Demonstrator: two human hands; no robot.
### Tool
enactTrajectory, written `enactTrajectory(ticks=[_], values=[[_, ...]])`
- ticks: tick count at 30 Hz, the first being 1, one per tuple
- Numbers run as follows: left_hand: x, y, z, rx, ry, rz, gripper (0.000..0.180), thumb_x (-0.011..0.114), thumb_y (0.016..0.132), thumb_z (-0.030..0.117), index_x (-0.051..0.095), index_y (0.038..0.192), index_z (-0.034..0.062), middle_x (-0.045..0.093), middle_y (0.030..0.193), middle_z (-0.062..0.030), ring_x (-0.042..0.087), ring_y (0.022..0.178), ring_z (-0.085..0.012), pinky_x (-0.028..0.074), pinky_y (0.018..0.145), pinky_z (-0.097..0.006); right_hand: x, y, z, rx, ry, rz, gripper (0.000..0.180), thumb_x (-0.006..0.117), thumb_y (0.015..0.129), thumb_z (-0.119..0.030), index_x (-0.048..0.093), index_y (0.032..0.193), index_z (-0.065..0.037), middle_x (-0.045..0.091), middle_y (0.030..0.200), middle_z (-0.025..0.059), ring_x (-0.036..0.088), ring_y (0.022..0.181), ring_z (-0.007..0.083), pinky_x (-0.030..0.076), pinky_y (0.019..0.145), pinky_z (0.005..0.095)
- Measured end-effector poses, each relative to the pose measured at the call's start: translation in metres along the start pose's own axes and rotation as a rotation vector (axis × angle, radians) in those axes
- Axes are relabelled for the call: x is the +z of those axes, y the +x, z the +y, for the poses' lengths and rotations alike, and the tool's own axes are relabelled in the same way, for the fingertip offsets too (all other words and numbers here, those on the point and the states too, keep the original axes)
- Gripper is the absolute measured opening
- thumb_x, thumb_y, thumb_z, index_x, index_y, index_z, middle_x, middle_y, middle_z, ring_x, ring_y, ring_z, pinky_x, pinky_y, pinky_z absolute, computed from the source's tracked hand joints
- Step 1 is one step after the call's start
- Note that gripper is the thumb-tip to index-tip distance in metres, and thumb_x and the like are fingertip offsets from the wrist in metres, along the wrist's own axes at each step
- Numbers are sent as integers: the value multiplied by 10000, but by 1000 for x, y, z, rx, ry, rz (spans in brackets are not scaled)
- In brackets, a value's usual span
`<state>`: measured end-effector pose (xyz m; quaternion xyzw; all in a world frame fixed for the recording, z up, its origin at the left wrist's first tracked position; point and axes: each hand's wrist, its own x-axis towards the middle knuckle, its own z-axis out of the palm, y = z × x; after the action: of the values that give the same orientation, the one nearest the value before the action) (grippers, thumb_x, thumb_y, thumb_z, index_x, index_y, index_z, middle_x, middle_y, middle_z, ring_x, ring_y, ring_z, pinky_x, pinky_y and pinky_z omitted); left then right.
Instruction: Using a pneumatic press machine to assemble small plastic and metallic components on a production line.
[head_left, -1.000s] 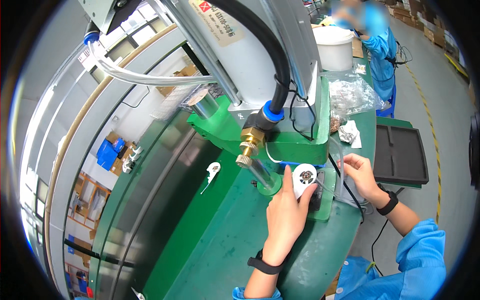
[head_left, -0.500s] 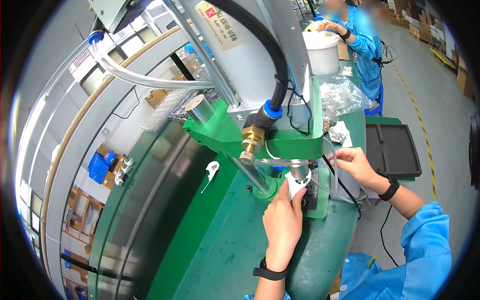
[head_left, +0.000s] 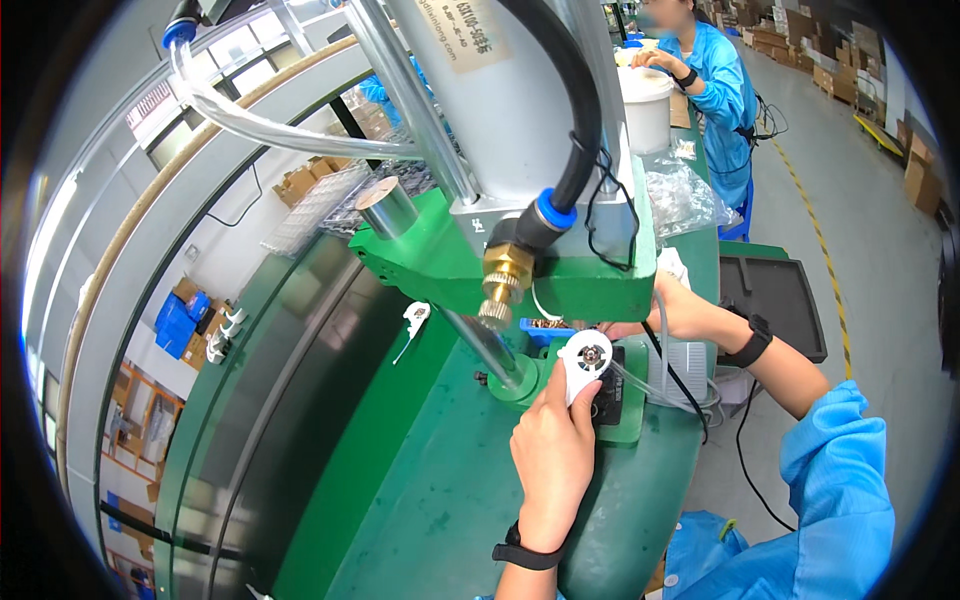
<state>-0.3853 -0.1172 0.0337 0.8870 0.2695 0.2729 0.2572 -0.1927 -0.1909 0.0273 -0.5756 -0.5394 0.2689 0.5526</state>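
Note:
My left hand (head_left: 553, 445) pinches a white teardrop-shaped plastic housing (head_left: 576, 378) with a round metal piece set in its wide end. The housing is over the base (head_left: 628, 425) of a green bench press (head_left: 600, 285), with its round end facing up. My right hand (head_left: 682, 310) reaches in from the right, under the press head and behind the black cable. Its fingertips are near a small blue tray (head_left: 540, 330) of small metal pieces, and they are mostly hidden. On the green bench to the left lies a similar white housing (head_left: 416, 318) with a thin white tail.
A thick black air hose (head_left: 585, 110) and brass fitting (head_left: 502, 285) hang at the press front. Clear plastic bags (head_left: 685, 195) and a white bucket (head_left: 645, 105) stand farther back. A co-worker in blue (head_left: 725, 90) sits beyond. A black tray (head_left: 770, 300) is at right.
The white housing has come out from under the press's ram, and its round metal centre now shows. My right hand has moved left, in under the press head. The view has shifted slightly.

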Motion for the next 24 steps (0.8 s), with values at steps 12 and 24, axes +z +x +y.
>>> enactTrajectory(ticks=[12, 24], values=[[-2, 1, 0, -14, -4, -25, 387, 574, 811, 241, 543, 1095, -20, 584, 687, -208, 583, 613, -341, 446, 549, -375, 7, 12, -26, -88, -175, -245, 355, 672, 753, -98, 440, 975, 54, 645, 825, 108, 607, 785, 140, 475, 700, 249], [2, -2, -4, -7, 7, -12, 372, 579, 809, 245, 550, 1095, 8, 589, 689, -194, 581, 614, -336, 443, 547, -392, -9, -16, 16, 67, 42, 135, 335, 619, 800, -109, 524, 1099, 9, 557, 792, 28, 513, 778, 45, 418, 678, 195]])
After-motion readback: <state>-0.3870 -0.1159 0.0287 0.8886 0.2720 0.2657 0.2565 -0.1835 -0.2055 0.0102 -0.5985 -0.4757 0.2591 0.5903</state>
